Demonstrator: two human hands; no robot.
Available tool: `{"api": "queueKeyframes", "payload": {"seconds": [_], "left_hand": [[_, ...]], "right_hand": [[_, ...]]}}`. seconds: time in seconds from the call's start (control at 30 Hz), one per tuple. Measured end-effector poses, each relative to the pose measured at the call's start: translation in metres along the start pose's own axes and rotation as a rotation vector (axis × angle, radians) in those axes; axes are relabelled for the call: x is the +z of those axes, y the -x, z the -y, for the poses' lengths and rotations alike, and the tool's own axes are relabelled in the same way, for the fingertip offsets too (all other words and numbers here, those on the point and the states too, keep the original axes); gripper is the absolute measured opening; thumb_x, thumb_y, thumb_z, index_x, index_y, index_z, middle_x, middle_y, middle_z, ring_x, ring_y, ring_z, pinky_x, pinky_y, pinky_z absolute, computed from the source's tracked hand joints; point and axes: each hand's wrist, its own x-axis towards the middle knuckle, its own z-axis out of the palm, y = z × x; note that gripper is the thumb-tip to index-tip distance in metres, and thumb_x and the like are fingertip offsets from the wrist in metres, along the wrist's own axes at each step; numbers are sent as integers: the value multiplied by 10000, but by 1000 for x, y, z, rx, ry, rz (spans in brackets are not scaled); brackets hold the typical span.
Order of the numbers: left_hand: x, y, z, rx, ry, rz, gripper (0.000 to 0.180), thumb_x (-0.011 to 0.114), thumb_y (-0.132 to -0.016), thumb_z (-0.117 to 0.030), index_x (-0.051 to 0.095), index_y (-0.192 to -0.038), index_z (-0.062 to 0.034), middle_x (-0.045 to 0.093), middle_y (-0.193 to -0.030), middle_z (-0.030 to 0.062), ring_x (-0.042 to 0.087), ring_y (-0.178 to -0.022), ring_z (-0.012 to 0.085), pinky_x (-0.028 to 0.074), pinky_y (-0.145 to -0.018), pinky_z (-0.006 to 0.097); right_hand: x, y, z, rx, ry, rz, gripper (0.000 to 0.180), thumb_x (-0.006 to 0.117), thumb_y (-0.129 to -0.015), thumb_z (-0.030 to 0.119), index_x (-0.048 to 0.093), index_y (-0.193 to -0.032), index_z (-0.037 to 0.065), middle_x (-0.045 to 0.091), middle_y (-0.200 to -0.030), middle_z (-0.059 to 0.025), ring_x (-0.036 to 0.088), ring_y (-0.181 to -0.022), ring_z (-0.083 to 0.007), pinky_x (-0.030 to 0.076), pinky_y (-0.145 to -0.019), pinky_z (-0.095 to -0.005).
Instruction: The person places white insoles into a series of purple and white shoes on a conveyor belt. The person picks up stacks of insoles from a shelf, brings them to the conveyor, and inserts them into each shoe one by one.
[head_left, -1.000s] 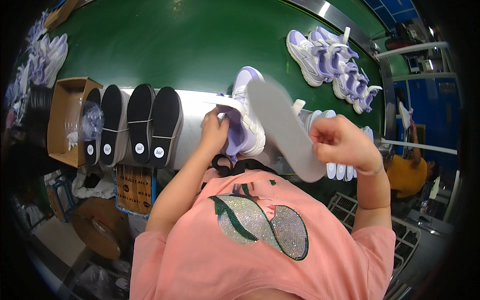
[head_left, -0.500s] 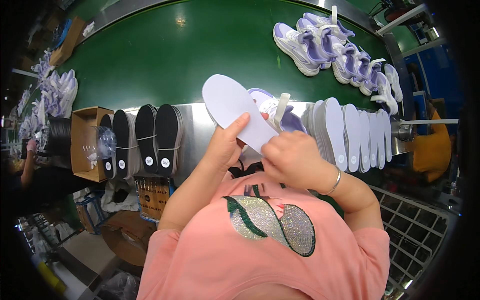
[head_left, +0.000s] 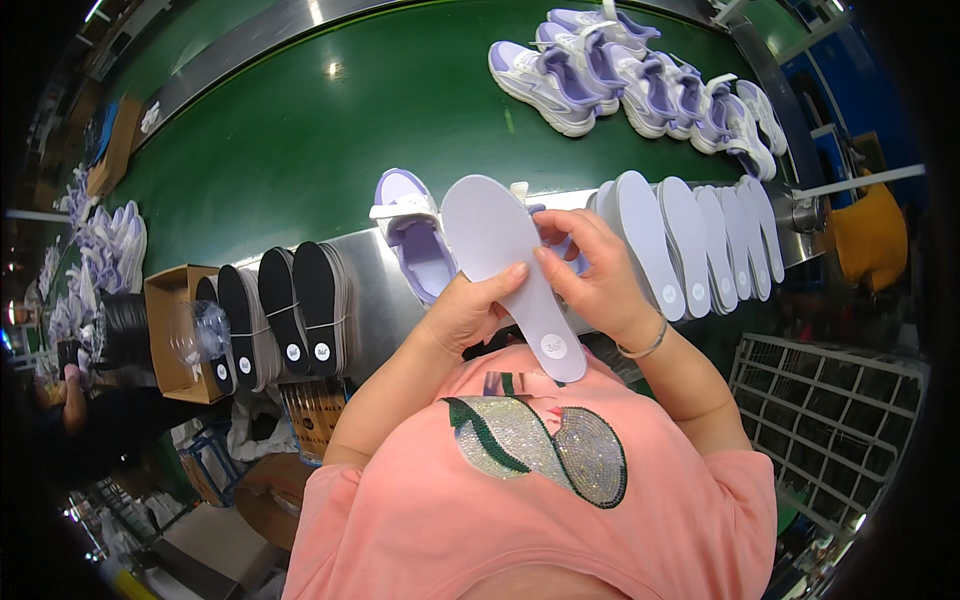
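Note:
A pale lilac insole (head_left: 487,228) is tilted in front of my chest, its rounded toe end up and a round white sticker on its heel. My left hand (head_left: 470,310) grips it at the middle, thumb across its face. At its right edge is my right hand (head_left: 597,270), with thumb and bent fingertips against the edge. Left of the insole lies a white and purple sneaker (head_left: 428,255), opening toward me. Another purple-lined shoe (head_left: 562,247) is mostly hidden behind the insole and my right hand.
Lilac insoles (head_left: 650,235) stand in stacks at the right, black ones (head_left: 283,305) in banded stacks at the left. An open cardboard box (head_left: 165,335) sits beyond those. Several sneakers (head_left: 640,85) line the green surface (head_left: 330,130) at far right. A wire rack (head_left: 820,410) is near right.
The insole has been turned, so its stickered face now shows. My right hand has moved from its lower end to its upper right edge. The sneaker on the left has come into sight.

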Motion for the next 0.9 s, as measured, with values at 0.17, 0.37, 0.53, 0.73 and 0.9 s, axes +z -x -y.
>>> {"api": "queueKeyframes", "payload": {"seconds": [0.17, 0.37, 0.53, 0.73, 0.9], "left_hand": [[9, -12, 10, -23, -29, 22, 449, 620, -759, -181, 420, -1136, -40, 503, -1045, 85, 517, -959, 198, 448, -819, 353], [28, -31, 18, -119, -82, 96, 479, 615, -765, -204, 401, -1157, -32, 485, -1072, 88, 509, -968, 200, 444, -824, 356], [42, -52, 35, -128, -155, 129, 477, 618, -766, -203, 405, -1156, -32, 490, -1071, 79, 500, -975, 200, 425, -835, 346], [64, -78, 52, 5, -274, -89, 451, 605, -780, -194, 412, -1148, -17, 497, -1065, 77, 492, -972, 177, 415, -826, 318], [79, -109, 78, -94, -443, 17, 440, 541, -825, -259, 400, -1174, -33, 490, -1027, 53, 488, -923, 134, 410, -789, 311]], "right_hand": [[-14, 12, -9, -25, 14, -40, 272, 580, -736, 57, 535, -1002, 25, 535, -844, -76, 520, -744, -162, 407, -594, -246], [-35, 28, -16, 31, 16, -115, 303, 575, -731, 54, 526, -1030, 38, 537, -845, -76, 519, -741, -165, 410, -591, -249], [-58, 42, -29, 38, 42, -132, 386, 584, -728, 75, 478, -1097, 28, 527, -882, -84, 511, -766, -169, 410, -600, -254], [-75, 81, -60, 221, 150, -73, 335, 574, -777, 172, 473, -1040, -10, 531, -912, -104, 515, -730, -164, 425, -628, -261], [-140, 107, -86, 570, -73, -297, 246, 493, -826, 149, 518, -997, -26, 572, -763, -136, 531, -644, -178, 433, -606, -289]]}}
